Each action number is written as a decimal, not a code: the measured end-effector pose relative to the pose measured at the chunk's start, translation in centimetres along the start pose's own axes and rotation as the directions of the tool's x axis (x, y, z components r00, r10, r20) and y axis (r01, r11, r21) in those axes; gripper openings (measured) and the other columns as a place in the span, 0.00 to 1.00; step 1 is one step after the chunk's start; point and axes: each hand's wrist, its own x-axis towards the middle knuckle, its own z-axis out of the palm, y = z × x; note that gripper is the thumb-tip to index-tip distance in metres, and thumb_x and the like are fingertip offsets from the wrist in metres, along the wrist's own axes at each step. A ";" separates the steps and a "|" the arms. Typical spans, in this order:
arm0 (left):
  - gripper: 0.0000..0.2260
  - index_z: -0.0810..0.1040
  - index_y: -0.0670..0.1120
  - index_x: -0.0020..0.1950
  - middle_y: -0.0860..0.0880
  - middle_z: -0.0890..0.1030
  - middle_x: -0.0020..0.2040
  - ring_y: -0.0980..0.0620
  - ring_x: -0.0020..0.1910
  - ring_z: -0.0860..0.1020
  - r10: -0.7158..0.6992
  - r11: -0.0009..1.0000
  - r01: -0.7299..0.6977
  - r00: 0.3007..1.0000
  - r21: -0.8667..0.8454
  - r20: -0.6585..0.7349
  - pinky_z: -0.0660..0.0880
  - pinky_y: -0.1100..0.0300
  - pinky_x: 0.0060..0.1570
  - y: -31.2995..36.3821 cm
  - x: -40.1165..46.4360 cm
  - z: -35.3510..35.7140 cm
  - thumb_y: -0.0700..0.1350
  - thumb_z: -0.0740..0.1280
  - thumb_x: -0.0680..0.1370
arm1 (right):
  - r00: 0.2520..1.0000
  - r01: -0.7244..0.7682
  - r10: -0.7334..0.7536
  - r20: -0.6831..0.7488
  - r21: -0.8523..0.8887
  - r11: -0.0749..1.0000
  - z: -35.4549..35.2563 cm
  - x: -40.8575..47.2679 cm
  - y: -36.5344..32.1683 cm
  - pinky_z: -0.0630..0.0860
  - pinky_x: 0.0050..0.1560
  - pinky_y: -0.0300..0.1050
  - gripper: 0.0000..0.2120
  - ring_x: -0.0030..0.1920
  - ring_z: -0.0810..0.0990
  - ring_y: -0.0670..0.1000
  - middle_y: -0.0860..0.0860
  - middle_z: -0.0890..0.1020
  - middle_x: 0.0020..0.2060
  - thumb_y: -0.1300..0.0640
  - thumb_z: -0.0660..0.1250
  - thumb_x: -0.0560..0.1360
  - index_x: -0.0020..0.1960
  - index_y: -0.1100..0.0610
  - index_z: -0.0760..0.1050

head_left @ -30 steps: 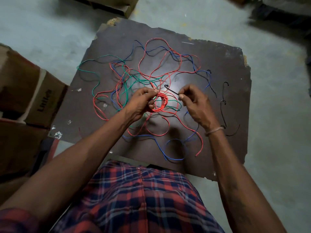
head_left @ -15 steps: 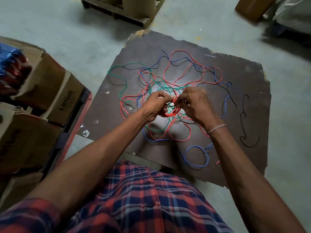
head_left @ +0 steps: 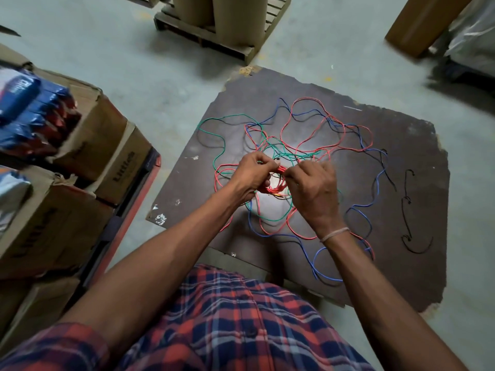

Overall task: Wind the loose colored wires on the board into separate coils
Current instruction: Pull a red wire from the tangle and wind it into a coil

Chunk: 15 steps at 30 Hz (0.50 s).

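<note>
The left hand (head_left: 251, 175) gripped the small red coil (head_left: 277, 183) above the board (head_left: 417, 183), near its middle; the right hand (head_left: 312, 188), just right of it, pinched the red wire (head_left: 332, 121), whose loose length trailed far and right from the coil, nearer that hand

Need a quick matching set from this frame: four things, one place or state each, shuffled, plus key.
Things:
1. red coil
2. black wire
3. green wire
4. cardboard boxes

Places or states:
A. lies alone near the board's right edge
B. stacked on the floor, left of the board
C. gripped between the left hand and right hand
D. loops loose over the board's left part

Pairs: 1-C, 2-A, 3-D, 4-B
</note>
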 end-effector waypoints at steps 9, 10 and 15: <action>0.03 0.83 0.45 0.44 0.50 0.83 0.31 0.52 0.22 0.69 0.118 0.990 -0.112 0.991 0.087 -0.070 0.68 0.61 0.27 0.9 -0.4 -3.2 0.38 0.72 0.75 | 0.950 -0.064 0.008 0.312 0.169 0.984 -2.1 3.5 -1.7 0.77 0.46 0.57 0.09 0.41 0.83 0.58 0.50 0.84 0.40 0.63 0.69 0.70 0.47 0.53 0.82; 0.04 0.83 0.46 0.42 0.50 0.83 0.31 0.51 0.22 0.69 0.121 0.990 -0.114 0.990 0.087 -0.078 0.68 0.61 0.27 0.9 -0.5 -3.4 0.38 0.72 0.75 | 0.949 -0.081 0.023 0.313 0.174 0.981 -2.4 3.9 -1.9 0.77 0.46 0.57 0.09 0.40 0.83 0.58 0.50 0.84 0.40 0.62 0.69 0.70 0.46 0.52 0.82; 0.01 0.83 0.42 0.43 0.49 0.83 0.32 0.51 0.23 0.68 0.144 0.985 -0.133 0.984 0.106 -0.102 0.66 0.62 0.26 1.1 -1.1 -4.4 0.38 0.72 0.74 | 0.918 -0.279 0.152 0.365 0.325 0.904 -3.6 5.6 -2.7 0.80 0.43 0.52 0.10 0.38 0.84 0.50 0.46 0.85 0.34 0.60 0.71 0.66 0.46 0.51 0.79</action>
